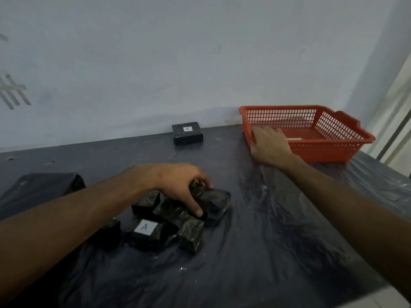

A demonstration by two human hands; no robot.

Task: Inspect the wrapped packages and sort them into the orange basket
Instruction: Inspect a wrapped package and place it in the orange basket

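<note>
Several small packages wrapped in black film lie in a cluster at the table's centre left; one [145,232] shows a white label marked A. My left hand [180,185] reaches over the cluster and grips the rightmost package [216,202] between thumb and fingers. My right hand [270,145] holds the near left rim of the orange basket [333,150] at the back right, fingers hooked over the edge. The basket holds only a small pale object on its floor. Another black package [188,133] with an A label sits alone by the wall.
A larger black wrapped bundle [42,187] lies at the left edge of the table. The dark table [266,230] is covered in wrinkled clear plastic. A white wall runs right behind the table; the table's right edge falls off past the basket.
</note>
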